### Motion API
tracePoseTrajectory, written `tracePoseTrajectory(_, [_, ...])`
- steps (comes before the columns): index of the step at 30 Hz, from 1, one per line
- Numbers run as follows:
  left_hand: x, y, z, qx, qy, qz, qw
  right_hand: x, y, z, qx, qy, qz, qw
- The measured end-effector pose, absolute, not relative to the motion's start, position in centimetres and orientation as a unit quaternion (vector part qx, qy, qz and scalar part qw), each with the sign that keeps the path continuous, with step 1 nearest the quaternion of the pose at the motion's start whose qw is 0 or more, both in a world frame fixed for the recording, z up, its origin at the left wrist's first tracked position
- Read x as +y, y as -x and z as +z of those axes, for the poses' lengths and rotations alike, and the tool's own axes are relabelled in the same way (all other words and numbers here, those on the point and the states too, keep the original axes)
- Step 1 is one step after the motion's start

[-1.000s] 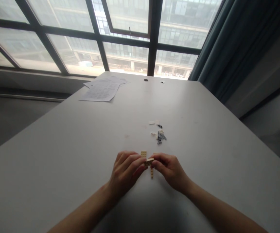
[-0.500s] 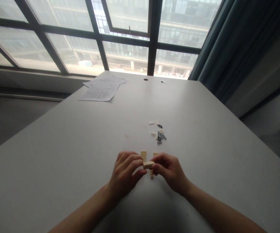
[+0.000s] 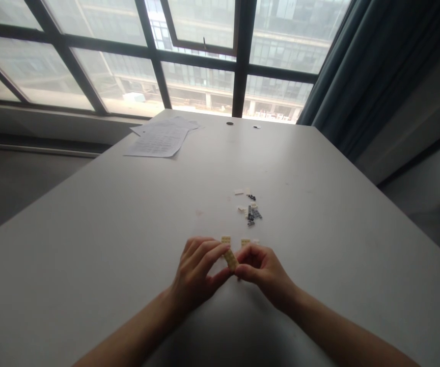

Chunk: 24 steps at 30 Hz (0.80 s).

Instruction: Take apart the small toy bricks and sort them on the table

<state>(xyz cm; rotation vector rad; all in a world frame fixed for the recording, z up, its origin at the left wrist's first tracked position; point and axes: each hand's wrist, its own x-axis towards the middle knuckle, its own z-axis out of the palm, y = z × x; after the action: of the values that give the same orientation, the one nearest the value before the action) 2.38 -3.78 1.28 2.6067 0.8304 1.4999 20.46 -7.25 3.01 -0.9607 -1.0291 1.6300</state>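
paper sheets point(image 3: 159, 140) | print too small to read | legible: none

studded plastic-looking tan brick point(image 3: 231, 260) at lower centre, smooth, faintly glossy white tabletop point(image 3: 136, 214), cloth curtain point(image 3: 361, 66) upper right, paper sheets point(image 3: 159, 140) upper left

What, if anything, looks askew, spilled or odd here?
Mainly the papers: they overlap askew at the far left of the table, not squared. A faint mark, possibly a smudge, shows left of the loose pieces. The tan piece is tilted, but held between left hand and right hand.
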Motion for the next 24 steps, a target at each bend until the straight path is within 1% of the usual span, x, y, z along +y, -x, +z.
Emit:
tracePoseTrajectory(5, [-3.9, -2.2, 1.2, 0.265, -0.844, 0.465, 0.022, -7.2, -20.4, 2.5, -0.441, 0.373, 0.671, 0.465])
tracePoseTrajectory(9, [-3.9, -2.2, 1.2, 0.265, -0.853, 0.449, 0.03, -7.3, -20.4, 2.0, -0.466, 0.359, 0.635, 0.502])
tracePoseTrajectory(12, [-3.8, -2.3, 1.3, 0.255, -0.86, 0.442, 0.027, -7.6, -20.3, 1.9, -0.513, 0.352, 0.584, 0.521])
tracePoseTrajectory(16, [-3.7, -2.4, 1.1, 0.257, -0.864, 0.433, 0.018, -7.9, -20.3, 2.3, -0.584, 0.391, 0.49, 0.515])
tracePoseTrajectory(21, [-3.5, -2.3, 0.8, 0.31, -0.853, 0.42, 0.002, -7.2, -21.6, 3.5, -0.625, 0.434, 0.402, 0.509])
tracePoseTrajectory(24, [-3.4, -2.3, 0.8, 0.312, -0.859, 0.407, 0.009, -6.4, -23.3, 4.3, -0.629, 0.468, 0.349, 0.513])
